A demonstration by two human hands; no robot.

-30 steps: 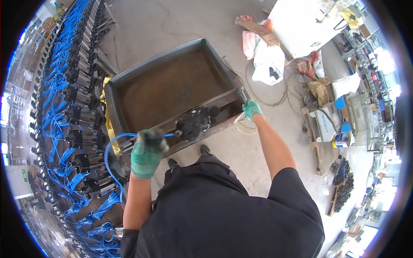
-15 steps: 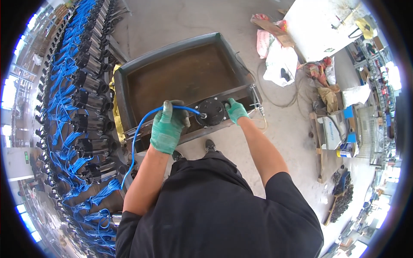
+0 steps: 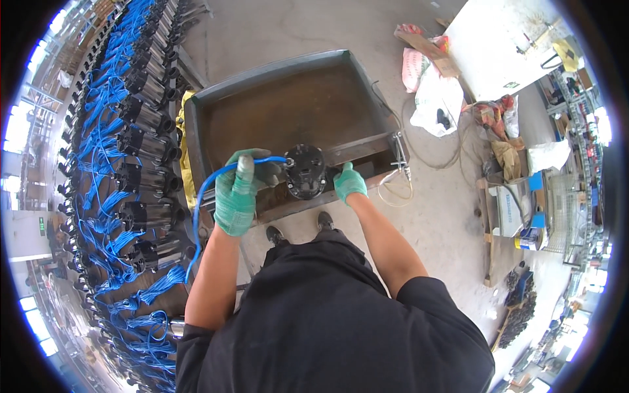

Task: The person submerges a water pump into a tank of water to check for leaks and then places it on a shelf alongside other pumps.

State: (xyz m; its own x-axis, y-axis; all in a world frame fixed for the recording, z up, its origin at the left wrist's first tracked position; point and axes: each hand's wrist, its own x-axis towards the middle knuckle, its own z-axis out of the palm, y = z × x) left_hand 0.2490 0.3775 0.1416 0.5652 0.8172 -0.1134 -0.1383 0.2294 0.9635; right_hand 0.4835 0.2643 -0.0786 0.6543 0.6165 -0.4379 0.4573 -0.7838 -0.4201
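Observation:
A black submersible pump (image 3: pixel 306 171) with a round end is over the near side of a metal tank (image 3: pixel 367 85), by the crossbar. From its left side a blue cable (image 3: pixel 203 200) runs through my left hand (image 3: pixel 236 200) and curves down beside my forearm. My left hand wears a green and grey glove, its thumb and fingers closed about the cable close to the pump. My right hand (image 3: pixel 349 183), in a green glove, grips the pump's right side; its fingertips are partly hidden. Brownish water (image 3: pixel 275 108) appears to fill the tank.
Rows of similar steel-bodied pumps (image 3: pixel 144 180) with bundled blue cables (image 3: pixel 98 147) line the left. A metal fitting with a thin hose (image 3: pixel 401 157) sits at the tank's right corner. White sacks (image 3: pixel 438 105), a pallet (image 3: pixel 488 242) and boxes stand to the right.
The pump has tilted, so more of its side shows rather than its flat round end. Both hands have shifted with it, and it sits slightly left relative to the tank.

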